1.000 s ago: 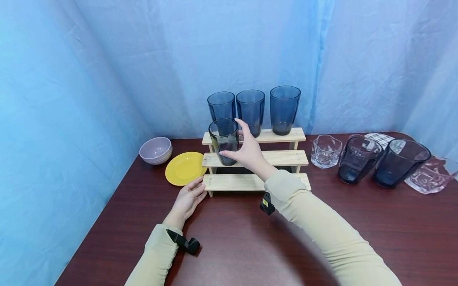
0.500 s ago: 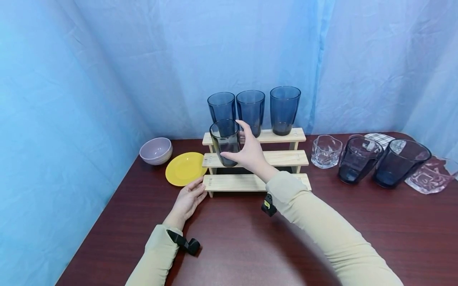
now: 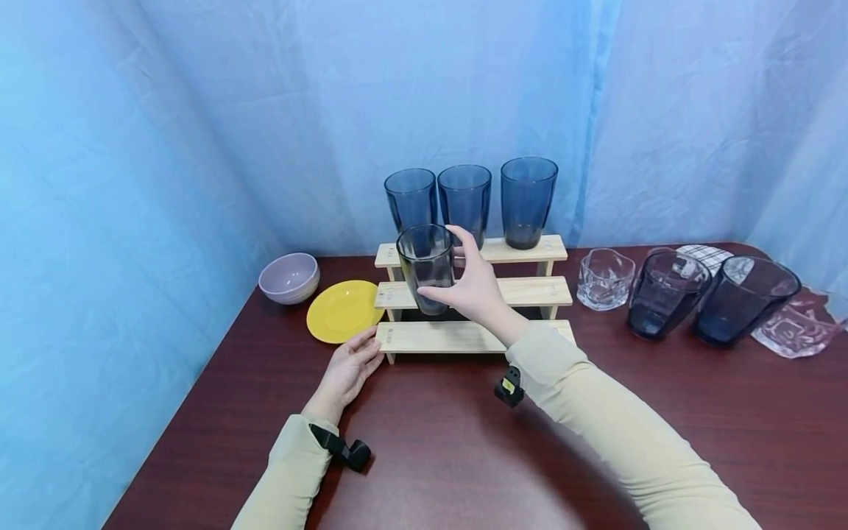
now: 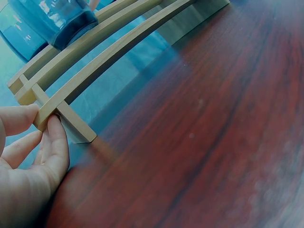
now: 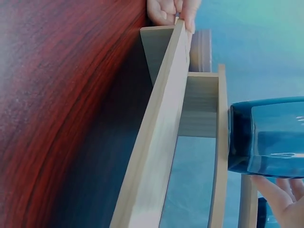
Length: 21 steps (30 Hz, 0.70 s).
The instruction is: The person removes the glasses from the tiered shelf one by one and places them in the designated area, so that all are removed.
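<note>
A dark tinted glass tumbler (image 3: 424,269) is in my right hand (image 3: 478,288), its thumb and fingers around the right side. In the right wrist view the tumbler (image 5: 270,137) has its base close over the middle step of the wooden three-step stand (image 3: 444,337). My left hand (image 3: 346,372) pinches the left end of the lowest step; in the left wrist view the thumb is above and the fingertips (image 4: 54,126) below the board (image 4: 109,57). Three blue-grey tumblers (image 3: 528,199) stand upright along the top step, two of them partly behind the held one.
A lilac bowl (image 3: 289,278) and a yellow plate (image 3: 341,313) lie left of the stand. To its right are a clear glass (image 3: 604,280), two dark tumblers (image 3: 742,302), a pinkish glass (image 3: 798,327) and a checked round item (image 3: 704,256). Blue curtains (image 3: 331,110) hang behind the table.
My right hand has shifted the held tumbler a little to the right and slightly nearer me over the middle step. The left hand has stayed at the stand's end.
</note>
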### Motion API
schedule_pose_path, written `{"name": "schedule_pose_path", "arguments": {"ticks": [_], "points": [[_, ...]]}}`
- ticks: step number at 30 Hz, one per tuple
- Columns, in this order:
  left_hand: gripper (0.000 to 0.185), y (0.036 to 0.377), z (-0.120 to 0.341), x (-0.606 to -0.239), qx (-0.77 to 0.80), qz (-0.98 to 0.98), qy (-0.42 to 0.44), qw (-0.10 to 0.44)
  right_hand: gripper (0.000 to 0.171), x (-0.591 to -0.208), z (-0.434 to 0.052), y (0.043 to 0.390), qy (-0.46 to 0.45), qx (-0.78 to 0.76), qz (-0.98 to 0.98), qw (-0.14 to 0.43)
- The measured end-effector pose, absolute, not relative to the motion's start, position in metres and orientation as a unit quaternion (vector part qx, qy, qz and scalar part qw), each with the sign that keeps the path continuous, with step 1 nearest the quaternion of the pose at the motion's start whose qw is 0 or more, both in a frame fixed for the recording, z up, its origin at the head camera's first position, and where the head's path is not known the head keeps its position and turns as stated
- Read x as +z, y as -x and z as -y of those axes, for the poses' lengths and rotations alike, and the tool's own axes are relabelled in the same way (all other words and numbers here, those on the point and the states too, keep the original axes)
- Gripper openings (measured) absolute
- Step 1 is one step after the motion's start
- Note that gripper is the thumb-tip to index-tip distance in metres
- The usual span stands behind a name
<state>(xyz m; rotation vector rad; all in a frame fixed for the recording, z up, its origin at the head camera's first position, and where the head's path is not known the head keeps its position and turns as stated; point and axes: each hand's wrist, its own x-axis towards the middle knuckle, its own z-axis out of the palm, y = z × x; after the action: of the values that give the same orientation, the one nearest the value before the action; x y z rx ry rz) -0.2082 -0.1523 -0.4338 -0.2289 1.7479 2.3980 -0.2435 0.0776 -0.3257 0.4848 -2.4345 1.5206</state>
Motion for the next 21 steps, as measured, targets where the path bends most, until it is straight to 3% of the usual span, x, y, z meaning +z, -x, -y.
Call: {"name": "schedule_pose_path", "arguments": {"ticks": [11,21], "points": [[0.050,0.209,0.154,-0.434,0.801,-0.588,0.071,0.088,0.097,-0.324,-0.087,0.233,-0.171,0.520,0.831,0.101],[0.049,0.209,0.153,-0.434,0.801,-0.589,0.069,0.084,0.099,-0.326,-0.098,0.222,-0.189,0.495,0.838,0.130]]}}
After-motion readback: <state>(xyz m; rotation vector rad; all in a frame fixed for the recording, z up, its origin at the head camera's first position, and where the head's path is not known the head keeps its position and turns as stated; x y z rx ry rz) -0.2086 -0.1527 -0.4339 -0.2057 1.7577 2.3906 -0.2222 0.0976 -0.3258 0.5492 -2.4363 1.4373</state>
